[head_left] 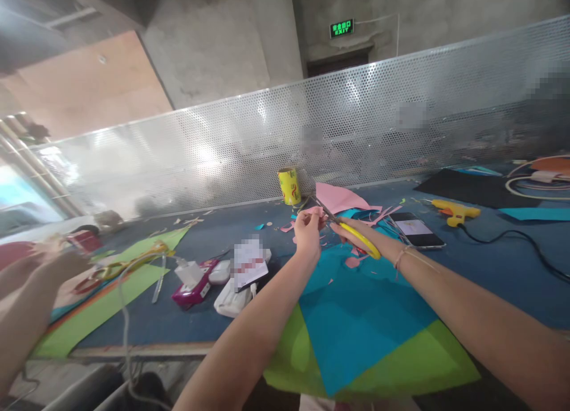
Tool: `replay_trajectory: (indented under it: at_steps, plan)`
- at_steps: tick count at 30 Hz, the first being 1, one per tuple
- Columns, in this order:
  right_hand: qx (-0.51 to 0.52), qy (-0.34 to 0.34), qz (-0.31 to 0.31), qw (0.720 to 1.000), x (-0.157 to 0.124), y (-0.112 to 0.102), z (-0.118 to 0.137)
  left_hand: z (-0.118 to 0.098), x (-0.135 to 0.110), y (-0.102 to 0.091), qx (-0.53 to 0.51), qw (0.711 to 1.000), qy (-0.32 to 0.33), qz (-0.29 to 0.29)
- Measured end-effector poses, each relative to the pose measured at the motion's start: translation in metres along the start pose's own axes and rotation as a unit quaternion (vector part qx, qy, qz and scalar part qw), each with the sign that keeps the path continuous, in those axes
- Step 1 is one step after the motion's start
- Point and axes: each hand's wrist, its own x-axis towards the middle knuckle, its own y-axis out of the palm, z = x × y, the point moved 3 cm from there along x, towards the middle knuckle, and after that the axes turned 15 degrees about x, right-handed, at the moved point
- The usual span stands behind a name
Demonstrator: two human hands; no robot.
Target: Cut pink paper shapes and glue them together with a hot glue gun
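At the grip: the right hand (351, 239) is closed tight around the yellow handles of the scissors (369, 246). The blades point up and away, toward the other hand.
Left grip: the left hand (308, 233) has its fingers pinched together on a pink paper bit (321, 221). The bit is small and partly hidden, right at the blades.
Where the hands are: both are held up over the middle of the desk (490, 262), not touching it.
Just under: a blue paper sheet (356, 316) lies on a green paper sheet (423, 363). Both hang over the near edge. Pink scraps (354, 261) lie on top.
Just behind: a big pink sheet (341, 197) and a yellow can (289, 186) lie near the mesh wall (401, 132).
Right side: a phone (416, 230), and a yellow glue gun (454, 212) with a black cord (512, 239).
Left side: a white power strip (231, 301) with plugs. Far off, another person's hand (27, 268).
Could go wrong, fingers: the blades are very close to the pinching fingertips, so a snip could nick them.
Could go wrong, paper: the bit is tiny, so it could slip out of the pinch and get lost among the scraps.
Could go wrong, sheets: an arm brushing the hanging sheets could slide them off the desk.
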Motion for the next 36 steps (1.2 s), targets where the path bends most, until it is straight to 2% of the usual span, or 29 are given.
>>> replay_trajectory:
  at_steps: [2,9,23,29,36]
  plan:
    - [0.009,0.013,-0.004,1.0,-0.002,0.001,0.003,0.0,0.0,0.001,-0.012,1.0,0.001,0.004]
    - [0.007,-0.011,0.006,1.0,-0.003,0.0,0.008,-0.003,0.001,0.0,-0.008,1.0,0.008,-0.01]
    - [-0.002,0.025,0.009,1.0,-0.004,0.001,0.008,0.0,0.001,-0.001,0.005,0.999,0.027,0.021]
    - [-0.029,-0.001,0.011,1.0,-0.002,-0.001,0.006,0.003,0.004,-0.003,0.014,0.999,0.03,-0.005]
    - [-0.044,-0.021,0.02,0.999,0.005,-0.003,-0.005,0.002,0.001,0.0,-0.013,1.0,-0.006,0.009]
